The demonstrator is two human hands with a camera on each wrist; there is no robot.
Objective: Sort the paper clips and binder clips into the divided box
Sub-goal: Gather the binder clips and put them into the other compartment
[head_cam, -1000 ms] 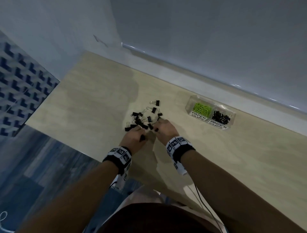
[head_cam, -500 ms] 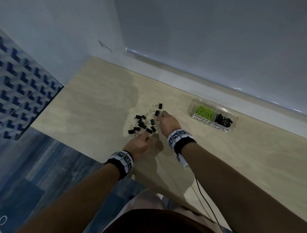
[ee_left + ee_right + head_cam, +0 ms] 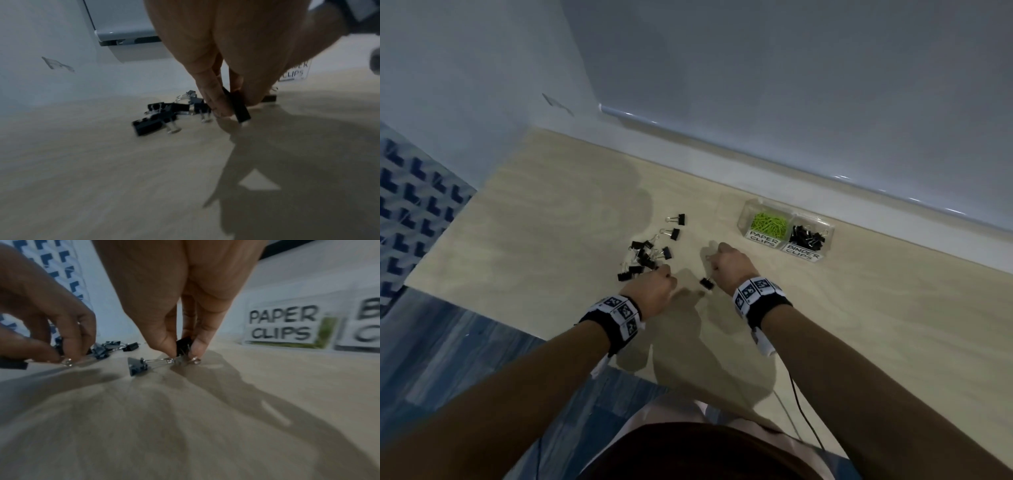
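Observation:
Several black binder clips [image 3: 650,248] lie scattered on the pale wooden table [image 3: 859,325]. My left hand [image 3: 654,289] is at the near edge of that pile and pinches a black binder clip [image 3: 239,105] between thumb and fingers. My right hand [image 3: 729,262] has come away to the right and pinches another black binder clip [image 3: 183,345] low over the table. One more clip [image 3: 707,283] lies between the hands [image 3: 136,365]. The clear divided box [image 3: 786,229] stands to the right, with green paper clips [image 3: 768,222] in its left part and black binder clips [image 3: 808,236] in its right part.
The box carries labels reading PAPER CLIPS [image 3: 282,326] and BINDER CLIPS [image 3: 803,252]. A grey wall [image 3: 756,85] runs behind the table. The table's left edge [image 3: 448,219] drops to a blue patterned floor. A thin cable [image 3: 801,411] hangs off the near edge.
My right hand has moved right, away from the pile and toward the box, with a clip pinched. My left hand stays at the pile's near edge.

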